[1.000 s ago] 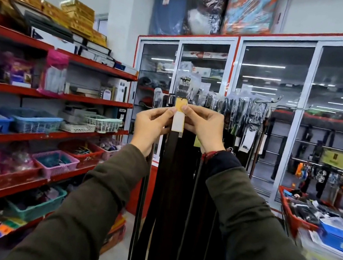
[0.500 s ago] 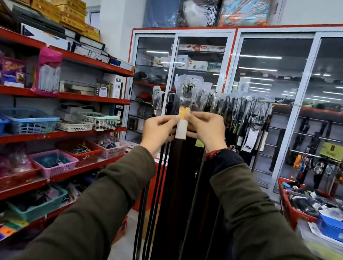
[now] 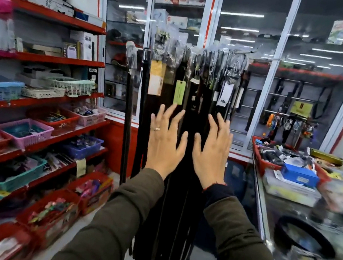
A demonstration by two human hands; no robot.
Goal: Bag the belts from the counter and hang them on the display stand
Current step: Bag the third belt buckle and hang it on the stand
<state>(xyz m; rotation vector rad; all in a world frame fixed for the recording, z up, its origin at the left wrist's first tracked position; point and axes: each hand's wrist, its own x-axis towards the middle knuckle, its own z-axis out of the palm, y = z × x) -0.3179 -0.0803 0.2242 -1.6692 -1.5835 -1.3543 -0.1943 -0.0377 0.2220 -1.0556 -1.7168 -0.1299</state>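
Centrally, I see my left hand (image 3: 165, 142) and right hand (image 3: 213, 152) raised side by side, palms forward, fingers spread apart and gripping nothing. Just beyond the fingertips hang the belts (image 3: 190, 119), a dense row of dark straps suspended from the top of the display stand (image 3: 241, 51), their buckle ends in clear bags. A yellow tag (image 3: 156, 78) and a green tag (image 3: 179, 92) dangle above my left hand; whether the palms touch the straps I cannot tell. Another belt (image 3: 305, 238) lies coiled on the glass counter (image 3: 270, 216), near its left edge, well apart from either hand.
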